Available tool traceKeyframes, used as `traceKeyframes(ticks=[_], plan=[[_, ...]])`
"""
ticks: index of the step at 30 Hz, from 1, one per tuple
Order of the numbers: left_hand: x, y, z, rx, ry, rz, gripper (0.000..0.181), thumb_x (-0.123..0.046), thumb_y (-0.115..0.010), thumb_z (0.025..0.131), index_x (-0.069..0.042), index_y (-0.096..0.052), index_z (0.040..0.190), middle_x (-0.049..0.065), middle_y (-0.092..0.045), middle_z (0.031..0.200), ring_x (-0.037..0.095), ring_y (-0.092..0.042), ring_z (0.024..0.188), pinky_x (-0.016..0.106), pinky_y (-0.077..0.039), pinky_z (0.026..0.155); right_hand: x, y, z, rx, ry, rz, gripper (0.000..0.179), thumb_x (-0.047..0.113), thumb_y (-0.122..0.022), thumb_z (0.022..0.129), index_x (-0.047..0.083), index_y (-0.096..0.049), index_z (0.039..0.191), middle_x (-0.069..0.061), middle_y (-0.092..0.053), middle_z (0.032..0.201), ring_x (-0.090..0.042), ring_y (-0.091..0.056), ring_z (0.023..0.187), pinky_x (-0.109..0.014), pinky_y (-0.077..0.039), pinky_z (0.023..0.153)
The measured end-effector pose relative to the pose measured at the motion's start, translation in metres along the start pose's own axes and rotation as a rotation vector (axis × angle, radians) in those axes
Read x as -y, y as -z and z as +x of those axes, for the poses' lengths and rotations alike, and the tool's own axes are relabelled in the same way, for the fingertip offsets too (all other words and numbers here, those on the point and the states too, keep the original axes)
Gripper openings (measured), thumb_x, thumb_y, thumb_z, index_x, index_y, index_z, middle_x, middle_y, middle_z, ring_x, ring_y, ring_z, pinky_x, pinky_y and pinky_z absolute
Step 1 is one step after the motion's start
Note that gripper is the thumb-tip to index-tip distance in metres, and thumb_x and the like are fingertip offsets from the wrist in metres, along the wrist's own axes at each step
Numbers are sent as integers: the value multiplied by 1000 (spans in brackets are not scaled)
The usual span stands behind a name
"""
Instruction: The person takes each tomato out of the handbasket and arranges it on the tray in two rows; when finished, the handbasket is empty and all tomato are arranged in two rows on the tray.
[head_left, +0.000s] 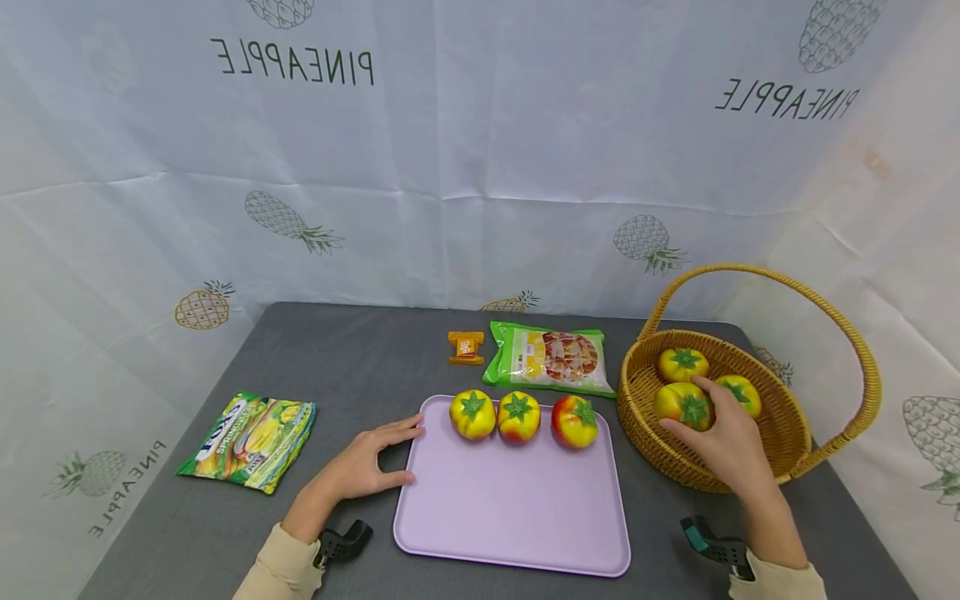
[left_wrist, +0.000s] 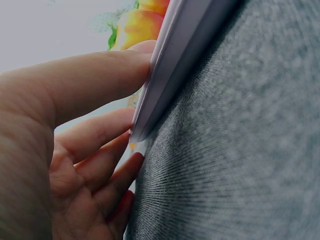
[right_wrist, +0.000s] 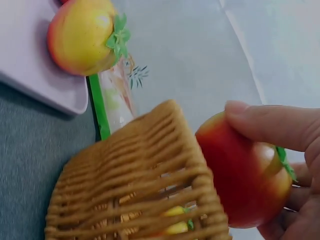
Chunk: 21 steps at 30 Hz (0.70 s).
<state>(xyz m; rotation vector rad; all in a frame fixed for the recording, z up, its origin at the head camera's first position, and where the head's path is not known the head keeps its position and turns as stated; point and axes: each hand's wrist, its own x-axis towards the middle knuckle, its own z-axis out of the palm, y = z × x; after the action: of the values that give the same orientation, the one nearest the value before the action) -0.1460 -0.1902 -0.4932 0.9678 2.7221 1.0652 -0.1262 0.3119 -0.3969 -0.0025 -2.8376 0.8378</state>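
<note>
Right hand (head_left: 729,437) pinches round red-yellow fruit (head_left: 677,398) over woven brown basket (head_left: 643,440).
Left hand (head_left: 362,468), fingers spread, touches lilac rectangular tray (head_left: 510,508), likely steadying it.

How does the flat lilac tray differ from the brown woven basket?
The lilac rectangular tray is shallow and smooth; the round brown woven basket is deeper, with an arched handle. The tray bears three yellow-red fruits; the basket shows two more fruits, while the right hand grips another fruit over it. Both stand on the grey table.

Held fruit (right_wrist: 245,185) partly hidden behind wicker basket (right_wrist: 145,160)
</note>
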Motion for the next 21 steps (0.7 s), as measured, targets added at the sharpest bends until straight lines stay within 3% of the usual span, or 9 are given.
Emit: traceKeyframes(ticks=[6,12,16,21], plan=[[0,0,0,6,2,-2,64,-42,-72,81,-15,-54,136,1,-43,148,27,-42,134,53,-39,102,13,-2,-3,-60,4,58,82,40,-74,80,5,-36,144,-31,-45,132,-45,-47,106,-59,-41,79],[2,-1,0,-2,-7,5,64,-42,-72,81,-15,-54,136,0,-43,147,27,-43,134,52,-40,102,25,-14,-6,-128,72,116,77,33,-79,77,9,-43,141,-25,-49,133,-42,-50,109,-56,-42,82],[4,-1,0,-2,-6,2,64,-43,-72,81,-15,-54,136,0,-43,148,27,-43,134,52,-40,102,33,-25,-8,-153,133,128,72,28,-81,75,11,-49,137,-18,-52,133,-32,-54,106,-35,-45,81],[5,-2,0,-6,-2,0,65,-44,-71,81,-16,-54,136,-1,-43,148,27,-42,134,53,-40,102,46,-42,-12,-142,185,162,70,24,-83,72,11,-52,134,-13,-55,130,-22,-54,101,-8,-39,77]])
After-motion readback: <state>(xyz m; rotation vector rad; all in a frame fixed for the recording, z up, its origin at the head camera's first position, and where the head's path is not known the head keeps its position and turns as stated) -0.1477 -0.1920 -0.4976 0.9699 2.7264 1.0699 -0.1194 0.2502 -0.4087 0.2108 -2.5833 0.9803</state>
